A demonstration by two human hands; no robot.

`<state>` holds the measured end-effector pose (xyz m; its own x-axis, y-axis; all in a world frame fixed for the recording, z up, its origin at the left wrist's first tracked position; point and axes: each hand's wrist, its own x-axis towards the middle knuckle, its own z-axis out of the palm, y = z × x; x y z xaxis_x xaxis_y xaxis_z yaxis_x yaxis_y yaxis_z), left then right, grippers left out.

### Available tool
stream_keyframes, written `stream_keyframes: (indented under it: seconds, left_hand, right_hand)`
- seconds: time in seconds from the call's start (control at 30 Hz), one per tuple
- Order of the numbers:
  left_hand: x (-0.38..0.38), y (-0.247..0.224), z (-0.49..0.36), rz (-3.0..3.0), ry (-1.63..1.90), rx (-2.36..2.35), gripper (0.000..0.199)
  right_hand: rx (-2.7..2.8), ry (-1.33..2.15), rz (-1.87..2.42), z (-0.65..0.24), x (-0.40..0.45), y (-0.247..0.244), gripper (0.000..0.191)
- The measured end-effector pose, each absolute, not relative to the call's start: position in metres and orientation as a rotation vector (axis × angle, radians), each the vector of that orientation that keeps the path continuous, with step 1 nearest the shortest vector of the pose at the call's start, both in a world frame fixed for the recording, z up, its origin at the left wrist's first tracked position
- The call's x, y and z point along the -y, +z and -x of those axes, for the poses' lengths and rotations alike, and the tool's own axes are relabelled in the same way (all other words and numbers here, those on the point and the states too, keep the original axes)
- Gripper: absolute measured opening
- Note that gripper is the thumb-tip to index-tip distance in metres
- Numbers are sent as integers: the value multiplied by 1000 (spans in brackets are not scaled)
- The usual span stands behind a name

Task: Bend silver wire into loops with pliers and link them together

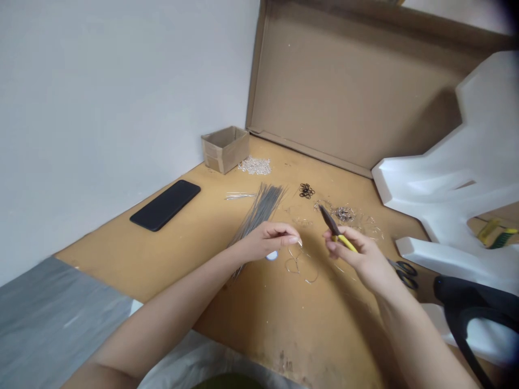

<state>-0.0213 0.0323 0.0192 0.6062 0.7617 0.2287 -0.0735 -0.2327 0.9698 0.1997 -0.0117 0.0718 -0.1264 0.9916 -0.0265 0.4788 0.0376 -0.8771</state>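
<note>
Yellow-handled pliers point(343, 243) sit in the right hand point(357, 254), its fingers closed around the grips, with the dark, narrow nose angled up and away from the left hand. Whether the pliers' tips are open or closed is too small to tell. The left hand point(267, 241) presses thumb and forefinger together on what looks like the end of a thin silver wire point(299, 244), with most of that end hidden by the fingers. Bent wire loops point(300, 267) lie on the tan fibreboard bench point(243, 329) just below, and the two hands hover near each other above them, not touching. A sheaf of straight steel wires point(261, 210) lies under and beyond the left wrist, with black rubber rings point(307, 190) and clear beads point(254, 166) farther back. Black-handled scissors point(403, 274) lie past the right hand.
</note>
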Motion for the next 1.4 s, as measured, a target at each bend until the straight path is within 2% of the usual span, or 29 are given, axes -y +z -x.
stream_keyframes:
  seconds: [0.17,0.43,0.8,1.2,1.3,1.4]
  left_hand:
    - [-33,17,21,-1663,854,-578,21]
    - [-34,11,14,-1707,814,-719,23]
    - [-40,15,19,-1288,710,-731,25]
    - [-40,18,21,-1176,668,-611,23]
    - [-44,14,24,-1148,663,-608,23]
    - [-49,9,25,-1098,695,-679,24]
  right_hand:
    - [1564,1238,1316,-168,10,60,21]
    - [1434,1331,1365,-163,3,40,25]
    - [1409,1251,1391,-175,-7,38,26]
    - [1464,1311,1366,-179,-5,44,23]
    - [1613,1126,1388,-182,-3,46,23]
    - [1925,509,1398,-190,-1,51,23]
